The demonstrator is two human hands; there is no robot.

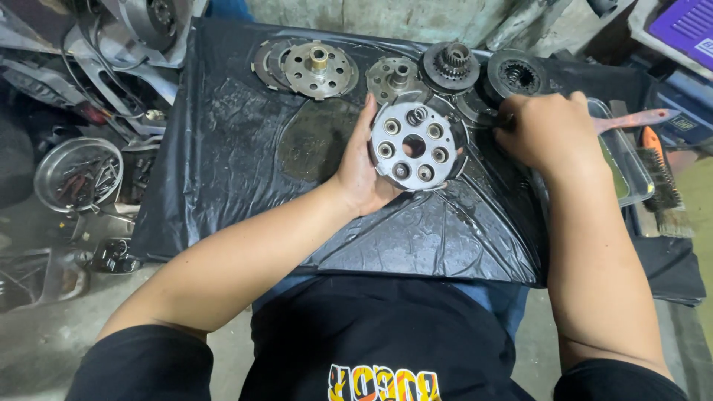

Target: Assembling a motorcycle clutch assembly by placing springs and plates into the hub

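The round grey metal plate with a ring of six spring-post holes (413, 145) lies flat on the black plastic sheet (223, 148) that covers the tabletop, directly ahead of the person and slightly right of the middle. The left hand (360, 167) is the nearer of the two: it cups the plate's left rim, fingers straight and together along the edge, thumb underneath or behind (hidden, so the grip cannot be read fully). The right hand (546, 130) sits just beyond the plate's upper right edge, curled into a loose fist with fingertips pressed together near a dark toothed hub (518, 74); whatever it pinches is hidden by the knuckles. Being a disc, the plate has no long axis; its face looks up. Behind it stand a perforated disc with a brass centre (319, 68) and a splined gear (451, 63). A wire brush (657, 182) lies at the far right, partly cut off.
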